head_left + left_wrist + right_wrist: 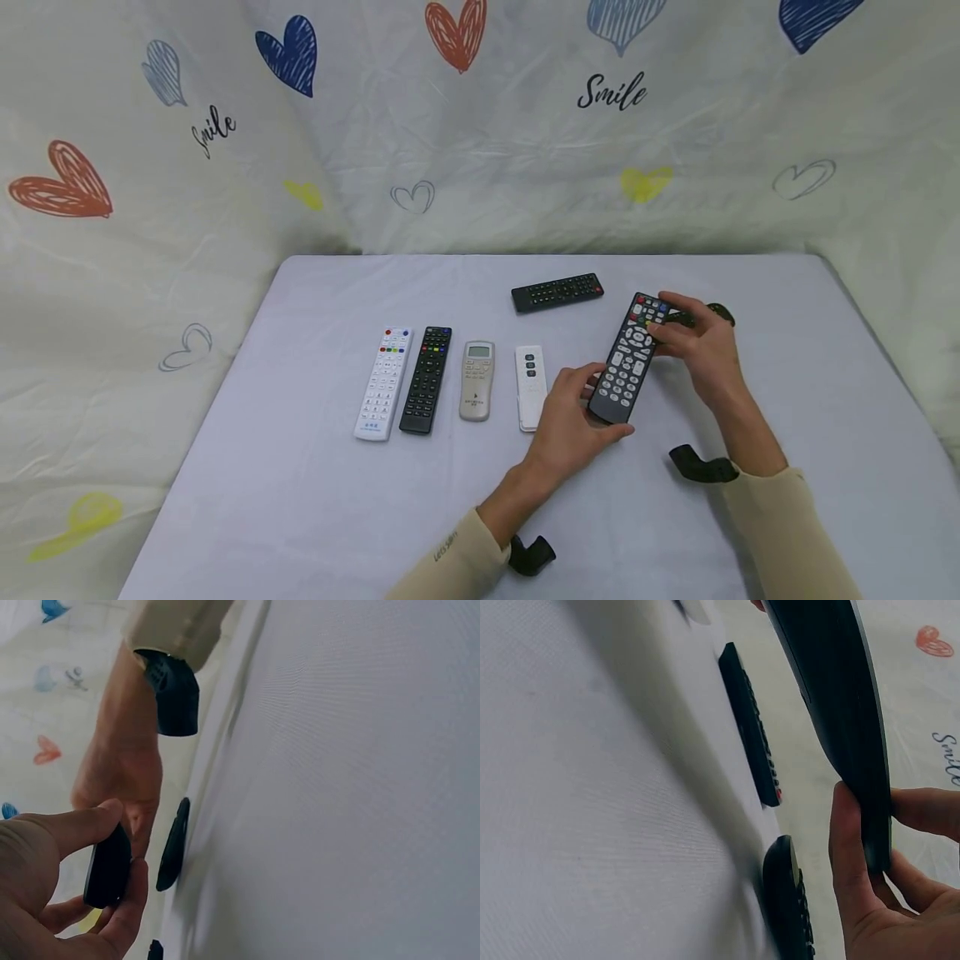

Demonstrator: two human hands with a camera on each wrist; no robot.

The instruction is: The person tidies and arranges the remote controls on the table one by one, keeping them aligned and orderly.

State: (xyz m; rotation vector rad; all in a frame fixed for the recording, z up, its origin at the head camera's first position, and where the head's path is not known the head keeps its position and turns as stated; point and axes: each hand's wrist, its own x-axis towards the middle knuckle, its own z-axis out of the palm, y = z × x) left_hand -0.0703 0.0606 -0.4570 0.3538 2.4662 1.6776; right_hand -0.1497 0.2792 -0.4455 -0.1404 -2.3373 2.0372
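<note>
A dark remote control (628, 360) with pale grey buttons is held up off the table, tilted, its button face towards the head camera. My left hand (568, 427) grips its lower end between thumb and fingers. At the upper end, my right hand (703, 348) pinches the remote by its edge. In the left wrist view only the remote's end (109, 871) shows between thumb and fingers. The right wrist view has its plain back (840, 697). Just behind the right hand lies another black remote (722, 313), mostly hidden.
To the left, a long white remote (383, 385), a black remote (426, 380), a beige remote with a small screen (476, 380) and a small white remote (531, 387) stand in a row. Farther back another black remote (557, 293) lies crosswise. A heart-patterned curtain (510, 142) hangs behind the white table (300, 500).
</note>
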